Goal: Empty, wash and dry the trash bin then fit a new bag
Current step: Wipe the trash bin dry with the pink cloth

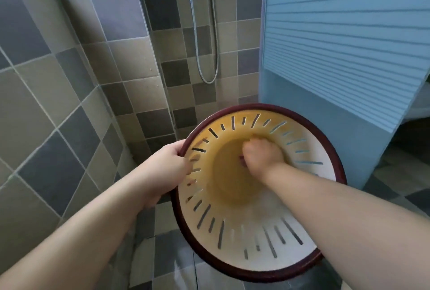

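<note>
Held up close before the camera, the slotted trash bin is tipped with its opening toward the viewer, above the tiled floor. Its dark rim is gripped by the left hand, fingers curled over the edge. The right hand is pushed inside against the yellow bottom, fingers curled; whether anything is held cannot be told.

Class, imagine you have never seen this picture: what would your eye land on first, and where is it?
First, the round slotted trash bin with its dark red rim, low and centre. The left hand grips its rim while the right hand reaches down inside, fist curled. Behind hangs a metal shower hose on the tiled wall.
</note>
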